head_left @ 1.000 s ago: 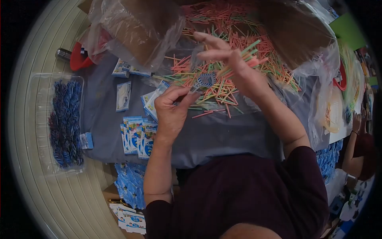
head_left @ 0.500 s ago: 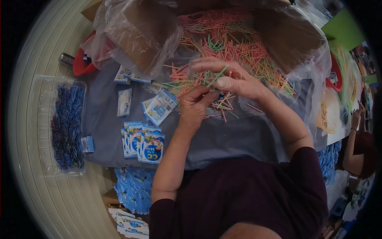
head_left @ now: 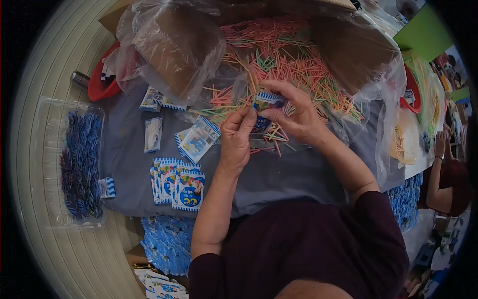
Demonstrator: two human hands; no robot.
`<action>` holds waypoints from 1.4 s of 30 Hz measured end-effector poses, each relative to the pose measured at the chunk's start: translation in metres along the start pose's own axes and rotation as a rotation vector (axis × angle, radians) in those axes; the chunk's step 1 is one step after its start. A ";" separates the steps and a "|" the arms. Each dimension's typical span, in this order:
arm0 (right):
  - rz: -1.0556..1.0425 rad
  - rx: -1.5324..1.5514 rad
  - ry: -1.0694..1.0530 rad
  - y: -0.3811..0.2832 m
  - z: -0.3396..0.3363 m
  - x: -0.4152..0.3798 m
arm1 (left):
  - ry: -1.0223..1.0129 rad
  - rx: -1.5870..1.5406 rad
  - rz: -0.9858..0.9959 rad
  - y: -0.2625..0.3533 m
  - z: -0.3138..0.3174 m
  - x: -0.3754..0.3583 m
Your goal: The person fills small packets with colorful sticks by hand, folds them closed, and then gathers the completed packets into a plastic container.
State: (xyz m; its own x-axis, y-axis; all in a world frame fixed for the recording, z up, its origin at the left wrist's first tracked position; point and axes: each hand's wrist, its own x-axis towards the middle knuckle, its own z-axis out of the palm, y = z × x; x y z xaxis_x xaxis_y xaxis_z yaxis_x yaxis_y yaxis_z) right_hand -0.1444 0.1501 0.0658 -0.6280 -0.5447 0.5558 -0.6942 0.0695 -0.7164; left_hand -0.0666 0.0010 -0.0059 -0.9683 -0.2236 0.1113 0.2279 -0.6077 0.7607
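Note:
Both hands meet over the grey cloth, in front of a heap of pink, green and orange sticks. A small blue printed packet is between them. My left hand pinches its left edge between thumb and fingers. My right hand holds its right side, with the index finger curved over the top and the thumb below. Several sticks lie just under the packet. To the left are a stack of blue-and-white packets and another packet lying tilted.
A clear plastic tray with dark blue twisted strands is at the far left. Red bowls stand beside the plastic-lined box. A yellowish basket is at the right. Another person's arm shows at the far right.
The blue packet is now upright between my hands, where a green stick showed before. My right hand has come down from its spread pose and closed around the packet.

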 end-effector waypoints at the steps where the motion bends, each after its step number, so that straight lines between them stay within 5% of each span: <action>1: -0.003 0.004 0.000 0.007 0.000 -0.005 | 0.034 0.015 -0.016 0.003 0.000 -0.002; 2: 0.126 0.131 -0.079 0.019 -0.003 -0.013 | 0.035 0.019 -0.015 0.008 0.002 -0.006; 4: 0.253 0.255 -0.155 0.015 -0.006 -0.016 | -0.061 0.691 0.079 0.019 0.009 -0.017; 7: 0.249 0.615 -0.455 -0.001 -0.005 -0.022 | -0.001 0.701 -0.089 0.037 0.005 -0.052; 11: 0.293 0.486 -0.818 -0.020 -0.006 -0.020 | 0.095 0.802 -0.069 0.071 -0.010 -0.118; 15: 0.349 0.291 -0.796 -0.004 0.000 -0.026 | 0.276 1.188 -0.140 0.099 -0.036 -0.160; 17: 0.430 0.253 -0.745 0.008 0.004 -0.030 | 0.255 2.015 0.020 0.102 -0.041 -0.158; 19: 0.287 0.185 -0.755 0.009 0.006 -0.027 | 0.294 1.980 -0.013 0.103 -0.035 -0.152; 21: 0.177 0.080 -0.729 0.012 0.003 -0.027 | 0.287 1.952 0.177 0.105 -0.026 -0.135; 25: 0.069 -0.032 -0.514 0.030 -0.017 -0.002 | 0.061 1.907 0.208 0.096 -0.028 -0.062; 27: -0.080 -0.406 -0.259 0.051 -0.029 0.018 | -0.030 2.011 0.133 0.082 -0.049 -0.041; 29: 0.011 -0.733 -0.195 0.092 -0.053 0.036 | -0.105 2.148 0.043 0.071 -0.059 -0.025; 31: 0.413 -0.942 -0.301 0.122 -0.080 0.060 | -0.133 2.148 0.054 0.070 -0.060 -0.024; 37: 0.367 -1.126 -0.456 0.239 -0.115 0.115 | -0.089 2.007 0.176 0.078 -0.071 -0.027; 40: 0.479 -0.991 -0.211 0.251 -0.104 0.132 | -0.054 1.961 0.210 0.084 -0.059 -0.026; 42: 0.610 -1.086 -0.406 0.238 -0.106 0.141 | -0.048 1.954 0.232 0.084 -0.059 -0.026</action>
State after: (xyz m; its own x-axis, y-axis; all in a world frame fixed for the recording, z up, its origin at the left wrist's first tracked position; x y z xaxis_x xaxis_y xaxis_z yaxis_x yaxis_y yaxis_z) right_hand -0.4354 0.1782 0.0183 -0.9222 -0.3849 -0.0374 -0.3853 0.9228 0.0028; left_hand -0.0164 -0.0899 0.0175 -0.9507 -0.1237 0.2844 -0.0434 0.9611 0.2728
